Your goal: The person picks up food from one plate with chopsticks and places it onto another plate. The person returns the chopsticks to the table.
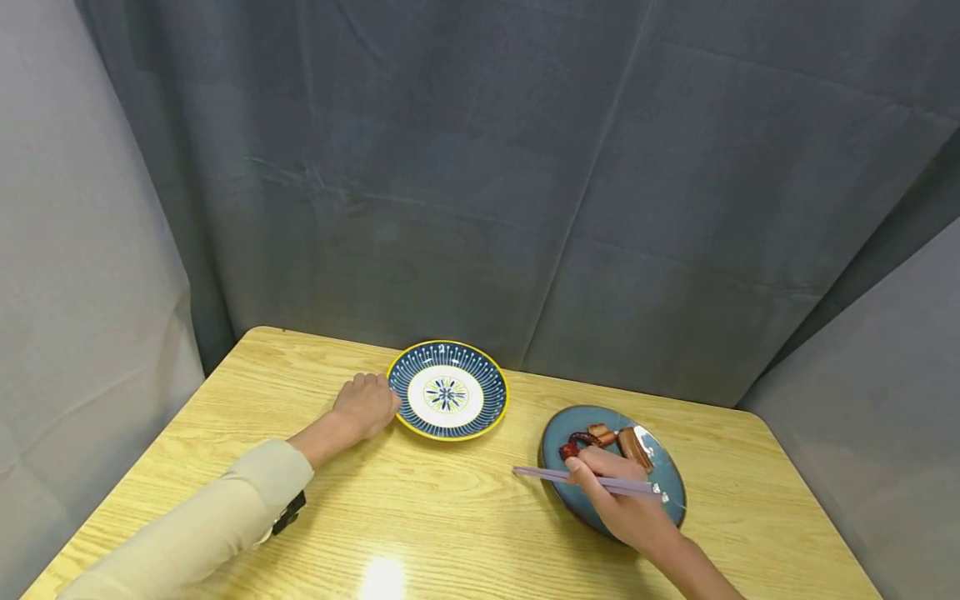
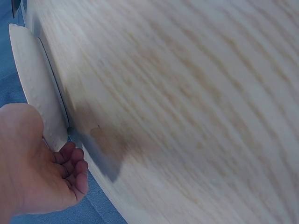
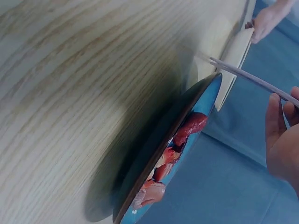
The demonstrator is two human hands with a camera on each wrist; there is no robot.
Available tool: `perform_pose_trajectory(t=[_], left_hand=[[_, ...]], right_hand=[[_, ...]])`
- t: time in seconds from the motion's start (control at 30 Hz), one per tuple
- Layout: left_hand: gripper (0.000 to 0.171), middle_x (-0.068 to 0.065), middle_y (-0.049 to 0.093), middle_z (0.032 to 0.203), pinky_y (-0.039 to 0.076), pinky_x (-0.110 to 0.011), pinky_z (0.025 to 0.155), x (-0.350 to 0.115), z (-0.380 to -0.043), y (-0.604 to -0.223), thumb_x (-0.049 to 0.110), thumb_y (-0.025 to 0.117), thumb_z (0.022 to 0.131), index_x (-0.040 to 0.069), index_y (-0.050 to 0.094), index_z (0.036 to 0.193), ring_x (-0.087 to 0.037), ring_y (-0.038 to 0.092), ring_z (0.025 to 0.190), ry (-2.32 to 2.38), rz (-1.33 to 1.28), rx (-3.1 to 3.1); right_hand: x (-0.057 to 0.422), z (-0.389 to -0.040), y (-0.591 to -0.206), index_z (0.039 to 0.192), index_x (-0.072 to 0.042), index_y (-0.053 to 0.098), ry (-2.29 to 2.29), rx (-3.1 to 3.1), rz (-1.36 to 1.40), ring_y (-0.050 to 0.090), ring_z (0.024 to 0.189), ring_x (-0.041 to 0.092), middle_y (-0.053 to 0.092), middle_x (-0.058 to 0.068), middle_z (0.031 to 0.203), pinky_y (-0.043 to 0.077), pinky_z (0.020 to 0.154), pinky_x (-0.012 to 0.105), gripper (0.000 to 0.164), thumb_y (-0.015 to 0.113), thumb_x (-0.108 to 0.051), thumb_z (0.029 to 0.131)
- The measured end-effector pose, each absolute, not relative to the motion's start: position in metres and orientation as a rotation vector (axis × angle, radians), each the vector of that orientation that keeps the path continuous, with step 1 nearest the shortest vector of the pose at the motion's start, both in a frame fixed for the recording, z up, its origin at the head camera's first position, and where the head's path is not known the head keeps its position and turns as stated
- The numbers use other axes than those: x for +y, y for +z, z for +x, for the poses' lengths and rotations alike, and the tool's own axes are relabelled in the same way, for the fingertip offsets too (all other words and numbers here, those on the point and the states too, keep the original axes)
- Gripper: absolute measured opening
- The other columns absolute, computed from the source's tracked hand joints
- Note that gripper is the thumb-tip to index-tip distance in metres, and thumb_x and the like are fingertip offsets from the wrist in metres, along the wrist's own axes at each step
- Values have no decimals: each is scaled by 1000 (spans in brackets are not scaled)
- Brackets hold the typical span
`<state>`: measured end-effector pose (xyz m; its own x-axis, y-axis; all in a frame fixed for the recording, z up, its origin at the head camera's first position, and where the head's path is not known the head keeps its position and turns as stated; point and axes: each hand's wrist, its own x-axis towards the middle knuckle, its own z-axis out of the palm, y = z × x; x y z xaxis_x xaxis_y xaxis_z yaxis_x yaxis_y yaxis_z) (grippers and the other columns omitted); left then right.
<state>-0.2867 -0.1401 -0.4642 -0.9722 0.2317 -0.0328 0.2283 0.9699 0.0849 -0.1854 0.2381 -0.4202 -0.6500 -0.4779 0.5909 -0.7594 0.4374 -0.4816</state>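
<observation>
My left hand [image 1: 369, 406] is at the left rim of a round patterned plate [image 1: 495, 392], blue with a white centre and yellow edge. Its fingers are curled and pinch the rim; the left wrist view shows the hand [image 2: 42, 168] against the plate's pale underside [image 2: 42, 79]. Over a dark blue plate [image 1: 558, 429], my right hand [image 1: 626, 500] grips light purple chopsticks [image 1: 543, 473]. Their tips point left, past that plate's rim, with nothing between them. On the blue plate lie a brown striped meat piece [image 1: 634, 450], a smaller meat slice [image 1: 601, 433] and a dark red piece [image 1: 568, 451].
Both plates stand on a light wooden table [image 1: 435, 517]. A grey curtain [image 1: 450, 192] hangs along its back edge, with pale cloth [image 1: 82, 275] at the left and more pale cloth [image 1: 870, 375] at the right. Bare wood lies between the two plates.
</observation>
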Motion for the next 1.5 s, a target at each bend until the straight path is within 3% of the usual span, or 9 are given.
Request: perform_pose_trajectory(t=[0.33,0.57,0.8,1.13,1.4,1.5], left_hand=[[30,-13,43,81,47,-47,76,-140,-286,-465,23,39,100,-2,47,86,-31,46,81,155,349,3091],[30,-14,46,82,48,-49,78,-139,-285,-465,22,41,98,-4,50,88,-33,49,84,183,328,3109],[30,-14,44,83,47,-48,79,-139,-285,-464,23,40,100,-4,49,90,-32,46,85,156,333,3080],[31,-14,45,83,47,-49,79,-139,-288,-467,23,40,100,-5,49,90,-33,48,85,161,329,3091],[29,-14,44,83,47,-48,78,-140,-287,-467,21,38,99,-4,48,88,-32,46,84,165,329,3085],[28,-14,44,83,47,-48,78,-140,-287,-466,21,38,99,-4,48,88,-32,46,84,182,331,3079]], right_hand=[[231,-175,-426,75,-25,48,811,-2256,1243,27,60,-6,36,-15,70,28,52,8,36,72,-2,87],[227,-168,-434,85,-23,59,611,-2206,1423,38,67,-4,42,-16,79,36,60,9,19,77,-18,87],[222,-164,-438,86,-24,60,511,-2196,1540,41,70,-5,45,-16,81,37,62,7,19,79,-25,87],[215,-156,-442,90,-19,66,319,-2242,1655,47,75,0,50,-14,82,40,63,10,14,80,-21,85],[211,-151,-446,89,-20,68,157,-2324,1681,49,79,3,52,-12,87,40,63,11,20,77,-7,77],[209,-150,-448,90,-20,68,99,-2356,1706,51,82,4,54,-12,92,42,64,12,15,76,-12,80]])
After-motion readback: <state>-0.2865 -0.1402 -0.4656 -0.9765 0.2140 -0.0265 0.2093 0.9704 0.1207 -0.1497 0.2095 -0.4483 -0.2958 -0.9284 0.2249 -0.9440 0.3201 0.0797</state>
